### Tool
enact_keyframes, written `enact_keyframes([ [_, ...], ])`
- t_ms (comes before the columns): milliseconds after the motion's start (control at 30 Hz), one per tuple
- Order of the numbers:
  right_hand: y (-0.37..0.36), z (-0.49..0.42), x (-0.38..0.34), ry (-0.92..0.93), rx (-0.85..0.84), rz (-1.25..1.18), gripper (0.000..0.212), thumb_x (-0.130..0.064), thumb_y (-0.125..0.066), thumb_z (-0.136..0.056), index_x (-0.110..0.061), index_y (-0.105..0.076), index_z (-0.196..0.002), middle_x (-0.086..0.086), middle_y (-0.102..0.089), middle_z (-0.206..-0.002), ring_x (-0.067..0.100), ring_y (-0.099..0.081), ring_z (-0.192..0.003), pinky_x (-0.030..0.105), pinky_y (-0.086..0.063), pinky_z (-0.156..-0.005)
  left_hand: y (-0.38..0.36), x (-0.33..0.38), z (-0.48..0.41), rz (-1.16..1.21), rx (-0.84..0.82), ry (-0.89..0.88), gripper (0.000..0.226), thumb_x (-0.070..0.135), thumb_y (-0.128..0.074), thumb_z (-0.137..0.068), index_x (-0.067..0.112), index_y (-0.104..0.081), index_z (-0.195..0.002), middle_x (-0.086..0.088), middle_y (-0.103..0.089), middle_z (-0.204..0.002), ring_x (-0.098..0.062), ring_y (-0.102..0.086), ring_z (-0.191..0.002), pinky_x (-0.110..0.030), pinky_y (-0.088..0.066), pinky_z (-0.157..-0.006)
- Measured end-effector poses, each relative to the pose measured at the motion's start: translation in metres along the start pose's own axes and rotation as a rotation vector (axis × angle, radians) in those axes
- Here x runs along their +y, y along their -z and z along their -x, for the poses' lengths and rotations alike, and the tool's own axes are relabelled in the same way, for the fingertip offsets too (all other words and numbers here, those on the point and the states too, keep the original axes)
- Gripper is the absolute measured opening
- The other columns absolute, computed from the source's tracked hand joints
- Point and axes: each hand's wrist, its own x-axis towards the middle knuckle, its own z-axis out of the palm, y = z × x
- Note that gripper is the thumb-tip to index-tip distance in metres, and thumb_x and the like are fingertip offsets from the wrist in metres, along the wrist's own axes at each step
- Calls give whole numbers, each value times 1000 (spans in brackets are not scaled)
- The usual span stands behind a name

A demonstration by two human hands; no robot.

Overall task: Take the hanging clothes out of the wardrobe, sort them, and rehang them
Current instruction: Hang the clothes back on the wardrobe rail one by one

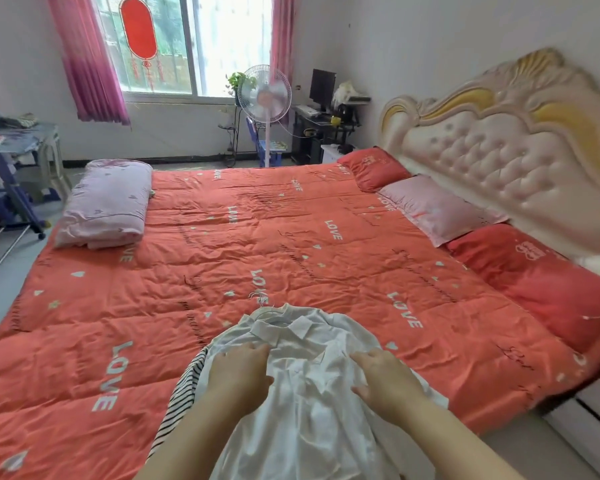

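Observation:
A white collared shirt (312, 403) lies on top of a small pile of clothes at the near edge of the bed, collar pointing away from me. Thin wire hanger hooks (258, 299) stick out beyond the collar. A black-and-white striped garment (179, 400) shows under the shirt's left side. My left hand (238, 374) rests on the shirt's left chest, fingers curled into the fabric. My right hand (383, 375) lies on the shirt's right side, fingers bent and pressing the cloth. The wardrobe is out of view.
The bed carries a coral quilt (257, 244) printed with LOVE, a folded pink blanket (106, 206) at its far left and three pillows along the padded headboard (506, 147) on the right. A standing fan (265, 95), a desk and a window are at the far wall.

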Motion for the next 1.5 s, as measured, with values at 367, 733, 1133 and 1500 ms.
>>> enact_keyframes([
  [367, -3, -189, 63, 184, -158, 6, 48, -38, -53, -92, -24, -40, -136, -2, -41, -140, 19, -37, -129, 31, -34, -102, -21, 15, -147, 54, -70, 201, 45, 37, -49, -93, 30, -39, -136, 6, -45, -135, -17, -40, -127, -30, -33, -99],
  [733, -65, -343, 87, 264, -334, 56, 49, -37, -54, -90, -25, -41, -135, 2, -48, -130, 22, -43, -123, 34, -38, -101, -85, -20, -274, 79, -203, 321, 42, 37, -48, -92, 26, -42, -133, 1, -50, -132, -21, -46, -122, -35, -39, -99],
  [1133, -209, -482, 38, 290, -210, 43, 41, -30, -47, -93, -27, -43, -133, -2, -49, -129, 21, -44, -122, 31, -36, -95, -223, -91, -390, 166, -212, 335, 52, 31, -47, -94, 24, -29, -142, 0, -42, -135, -22, -41, -124, -33, -36, -95],
  [1500, -281, -504, 25, 278, -51, -126, 28, -9, -72, -69, -17, -68, -96, 8, -62, -82, 35, -62, -65, 40, -49, -52, -295, -97, -400, 297, -31, 355, 61, 38, -46, -92, 29, -17, -145, 4, -26, -145, -19, -30, -130, -28, -24, -103],
])
